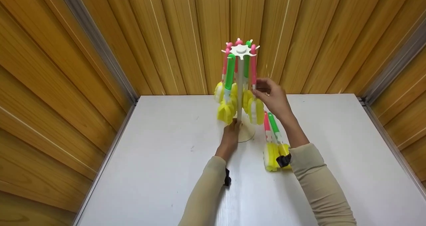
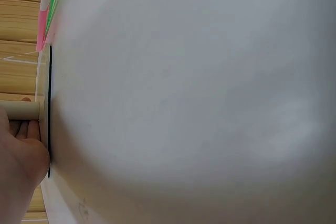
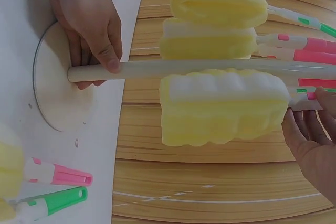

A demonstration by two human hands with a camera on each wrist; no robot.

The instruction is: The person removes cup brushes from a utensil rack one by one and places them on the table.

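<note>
A white stand [image 1: 240, 93] rises from a round base [image 1: 247, 134], with a notched hook disc [image 1: 241, 50] on top. My left hand [image 1: 230, 136] grips the pole just above the base; the left wrist view catches it at the left edge. Several cup brushes with yellow-and-white sponge heads hang by pink or green handles around the disc. My right hand [image 1: 275, 98] pinches the white neck of a pink-handled sponge brush [image 1: 256, 111] on the stand's right side. In the right wrist view that sponge head [image 3: 223, 108] hangs beside the pole, and the fingers partly cover its neck.
Two more sponge brushes, one with a pink handle [image 1: 267, 122] and one with a green handle [image 1: 274, 123], lie on the white table [image 1: 159, 172] under my right forearm. Wood-patterned panels [image 1: 186, 36] stand behind the table and at both sides.
</note>
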